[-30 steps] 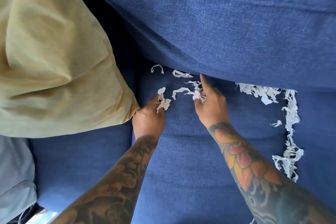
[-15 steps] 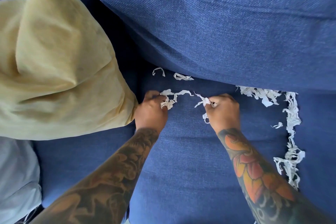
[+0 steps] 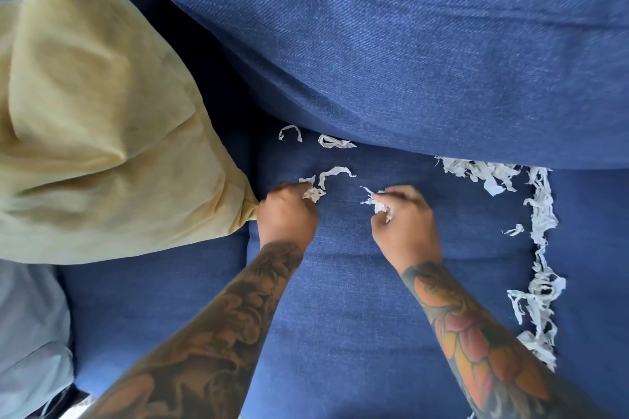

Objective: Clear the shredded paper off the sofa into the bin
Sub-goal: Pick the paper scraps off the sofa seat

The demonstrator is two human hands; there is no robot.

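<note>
Cushion: yellow pillow at 9 o'clock, resting on sofa seat.
Left hand: clenched on paper scraps.
Right hand: pinching a wad.
Shredded paper: long trail at 3 o'clock; loose strips at 12 o'clock.

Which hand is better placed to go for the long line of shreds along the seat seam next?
Probably the right hand: the long line of shreds lies on its side, while the left hand sits by the yellow cushion. Both already clutch shreds.
</note>
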